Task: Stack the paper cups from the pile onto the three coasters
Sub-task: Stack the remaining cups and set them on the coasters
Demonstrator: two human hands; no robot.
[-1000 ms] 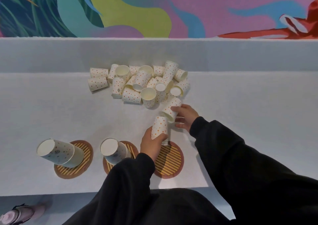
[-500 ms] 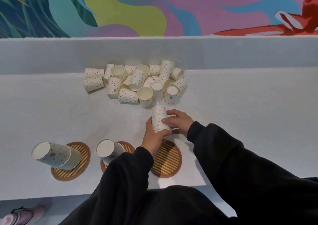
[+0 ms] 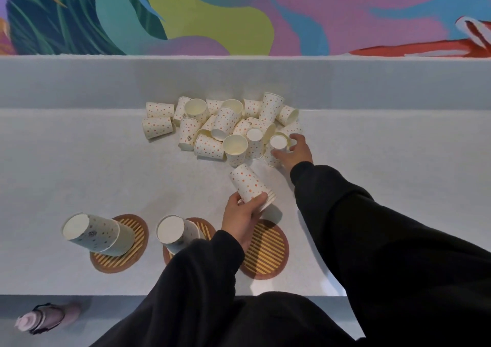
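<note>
A pile of dotted paper cups [image 3: 223, 126] lies at the back of the white table. My left hand [image 3: 240, 216] grips a nested stack of upturned cups [image 3: 251, 186], tilted, just above the right coaster [image 3: 265, 251]. My right hand [image 3: 295, 151] is at the pile's right end, its fingers wrapped around an upturned cup [image 3: 276, 147]. The left coaster [image 3: 119, 256] carries a stack of upturned cups [image 3: 98, 233]. On the middle coaster [image 3: 204, 225], partly under my left sleeve, stands another stack [image 3: 175, 233].
The table's front edge [image 3: 79, 295] runs below the coasters. A raised ledge [image 3: 239, 81] backs the table under a colourful mural. A pink bottle [image 3: 45, 318] lies on the floor at the lower left.
My right hand put its cup onto the stack in my left hand, then reached back to the pile and closed around another cup. My left hand kept the stack, now tilted.
</note>
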